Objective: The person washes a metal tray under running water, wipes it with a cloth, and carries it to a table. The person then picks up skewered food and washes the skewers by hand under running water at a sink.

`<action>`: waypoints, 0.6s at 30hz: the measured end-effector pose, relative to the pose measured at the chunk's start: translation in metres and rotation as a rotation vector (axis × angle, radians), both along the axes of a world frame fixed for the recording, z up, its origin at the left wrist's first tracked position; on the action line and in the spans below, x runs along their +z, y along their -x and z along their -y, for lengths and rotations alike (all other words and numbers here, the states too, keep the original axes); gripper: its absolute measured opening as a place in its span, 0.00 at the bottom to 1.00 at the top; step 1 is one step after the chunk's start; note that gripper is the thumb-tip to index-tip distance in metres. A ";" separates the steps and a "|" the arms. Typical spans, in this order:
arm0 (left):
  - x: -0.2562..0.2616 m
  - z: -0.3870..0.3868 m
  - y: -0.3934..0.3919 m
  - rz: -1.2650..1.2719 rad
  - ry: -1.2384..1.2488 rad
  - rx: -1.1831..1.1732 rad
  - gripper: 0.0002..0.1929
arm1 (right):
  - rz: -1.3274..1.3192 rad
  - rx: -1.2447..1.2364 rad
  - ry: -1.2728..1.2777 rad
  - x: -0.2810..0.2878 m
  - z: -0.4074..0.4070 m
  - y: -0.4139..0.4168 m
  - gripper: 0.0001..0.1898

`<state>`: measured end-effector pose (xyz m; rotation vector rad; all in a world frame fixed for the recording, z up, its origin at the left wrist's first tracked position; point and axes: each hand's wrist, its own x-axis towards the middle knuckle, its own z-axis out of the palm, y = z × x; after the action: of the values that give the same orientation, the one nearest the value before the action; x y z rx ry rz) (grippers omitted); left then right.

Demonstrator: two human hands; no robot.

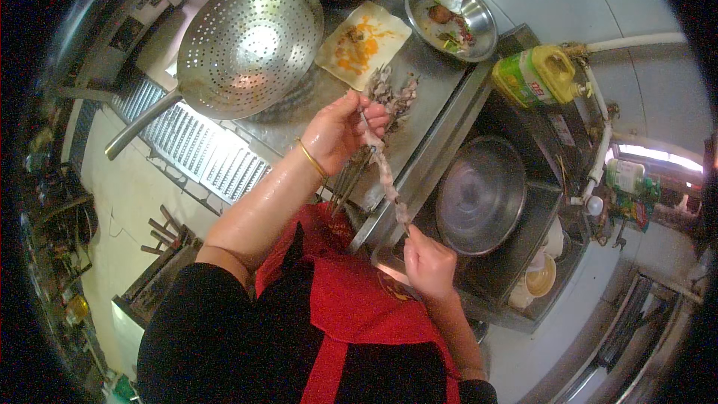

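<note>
A long skewer threaded with pale pieces of meat (387, 177) is stretched between my two hands above the edge of the steel counter. My left hand (348, 129), with a gold-coloured bangle at the wrist, grips its far end. Lower right, my right hand (429, 262) is closed in a fist around the near end of the skewer. Behind my left hand, a pile of loaded skewers (405, 100) lies on the counter, their thin sticks pointing towards me. My left hand and forearm hide part of that pile.
A large perforated strainer (247, 50) rests at the left. Beyond the pile are an orange-stained tray (364, 45) and a steel bowl of scraps (451, 19). To the right, a round metal basin (482, 196) sits in the sink, near a yellow jug (533, 76) and stacked bowls (540, 276).
</note>
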<state>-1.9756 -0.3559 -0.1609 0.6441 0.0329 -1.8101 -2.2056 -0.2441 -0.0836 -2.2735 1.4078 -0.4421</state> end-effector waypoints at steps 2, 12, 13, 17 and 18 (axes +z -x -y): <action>0.002 -0.001 0.007 -0.099 0.044 -0.024 0.11 | -0.011 -0.010 -0.025 0.002 0.002 -0.003 0.12; 0.010 -0.007 0.022 0.013 0.049 -0.086 0.12 | 0.146 -0.127 -0.230 0.000 0.005 -0.002 0.12; 0.012 -0.007 0.023 0.041 0.080 -0.086 0.14 | 0.147 -0.131 -0.228 0.000 0.005 -0.002 0.12; 0.015 -0.018 0.037 -0.029 0.140 -0.108 0.21 | 0.300 -0.283 -0.428 0.008 0.007 -0.014 0.12; 0.014 -0.021 0.039 -0.028 0.143 -0.115 0.21 | 0.359 -0.327 -0.474 0.011 0.009 -0.017 0.12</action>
<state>-2.0146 -0.3345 -0.1471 0.5275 -0.1163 -1.9130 -2.1883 -0.2532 -0.0727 -1.5125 1.5025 -0.5196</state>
